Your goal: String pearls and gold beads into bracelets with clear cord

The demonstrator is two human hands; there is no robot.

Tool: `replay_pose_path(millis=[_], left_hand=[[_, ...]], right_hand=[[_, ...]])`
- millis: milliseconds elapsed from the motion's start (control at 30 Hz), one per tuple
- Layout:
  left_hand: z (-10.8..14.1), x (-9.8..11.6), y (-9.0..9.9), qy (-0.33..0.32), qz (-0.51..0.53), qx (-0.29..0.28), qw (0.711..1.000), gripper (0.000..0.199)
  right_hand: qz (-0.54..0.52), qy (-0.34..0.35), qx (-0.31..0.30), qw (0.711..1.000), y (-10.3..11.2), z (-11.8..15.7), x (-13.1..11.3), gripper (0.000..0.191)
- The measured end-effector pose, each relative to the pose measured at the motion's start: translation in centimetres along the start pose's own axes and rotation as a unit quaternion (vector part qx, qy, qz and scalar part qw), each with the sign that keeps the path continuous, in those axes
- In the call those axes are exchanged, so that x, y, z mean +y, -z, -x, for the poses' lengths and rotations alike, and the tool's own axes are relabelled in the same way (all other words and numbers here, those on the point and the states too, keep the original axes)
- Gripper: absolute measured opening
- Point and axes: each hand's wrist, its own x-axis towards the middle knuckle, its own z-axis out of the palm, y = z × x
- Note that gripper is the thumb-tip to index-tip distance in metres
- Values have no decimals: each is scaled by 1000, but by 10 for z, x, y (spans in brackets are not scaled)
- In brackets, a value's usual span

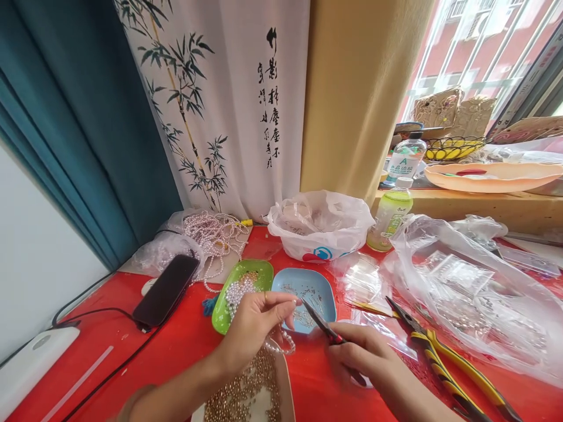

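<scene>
So the bead string (pixel 284 351) hangs in a small loop just under the left hand (pixel 257 316), near the blue tray (pixel 328 287). Looks to me like the fiddly bit: working the end of the string with the small pliers (pixel 322 324). Left thumb and forefinger are pressed together, pinching what I take to be that end, though whatever sits at the tips is too tiny to make out. The right hand (pixel 367 351) has its fingers curled round the plier handles, points right up by the left fingertips. Can't tell if they touch, or how wide the pliers are open. My guess is the next move calls for a steady left pinch and a light squeeze on the right.

Blue tray's got thin metal pins (pixel 320 299) in it, and the green tray (pixel 217 322) beside it holds pearly white beads (pixel 240 289). A box (pixel 288 387) of gold beads (pixel 259 381) sits closer in. Bigger pliers (pixel 437 369) lie on the red surface (pixel 314 387), off to the right.
</scene>
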Motion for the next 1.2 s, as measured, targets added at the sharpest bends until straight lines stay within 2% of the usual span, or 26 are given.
replay_pose_path(millis=[133,300,533,767,833,900,1033,1100,1200], left_hand=[[0,1,-3,11,44,10,999,22],[1,0,-4,22,49,14,998,23],[2,-3,-3,20,51,18,998,23],[5,0,-4,-9,6,21,1000,23],[7,4,-4,-20,-18,24,999,22],[9,7,-4,-35,-44,21,998,21],[12,10,-4,-49,-77,14,996,22],[12,9,-5,-44,-83,15,995,22],[12,8,-6,-44,-91,16,995,24]], right_hand=[[-215,-43,-38,975,-3,0,2,23],[-334,-59,-101,935,-6,1,2,27],[-384,-64,-153,908,-7,-1,9,30],[-350,-64,-175,918,-4,0,3,24],[-318,-65,-165,931,-2,0,-1,21],[-255,-53,-118,958,-2,0,-4,18],[-14,-13,-38,999,-3,1,-4,15],[156,56,27,986,-5,2,0,16],[371,159,101,909,-6,4,7,19]])
